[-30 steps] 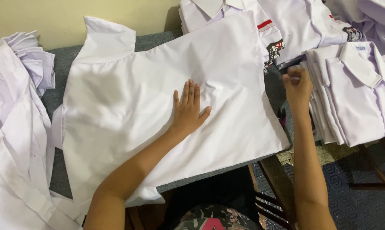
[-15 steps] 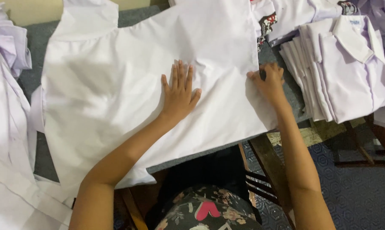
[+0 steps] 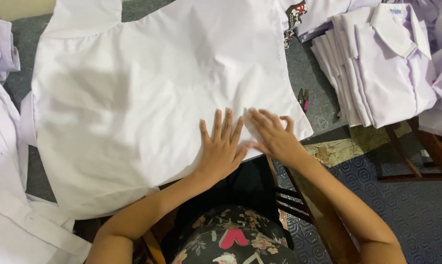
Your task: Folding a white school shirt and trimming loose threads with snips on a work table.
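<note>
Hands flat, fingers spread, holding nothing: left hand (image 3: 222,146), right hand (image 3: 274,137) smoothing white shirt (image 3: 147,98) on bench (image 3: 309,73). Next likely: fold hem.

We see both forearms bare, entering from the bottom edge and converging toward the middle of the view. Left hand (image 3: 221,146): palm down, flat, fingers extended and slightly spread, pointing away from the body; thumb splayed to the left. Left forearm runs up from the lower left, wrist straight. Right hand (image 3: 274,137): palm down, fingers together and angled toward the upper left, their tips just beside the left hand's fingers. Right forearm comes up diagonally from the lower right, wrist slightly bent. Neither hand grips anything; both lie open.
</note>
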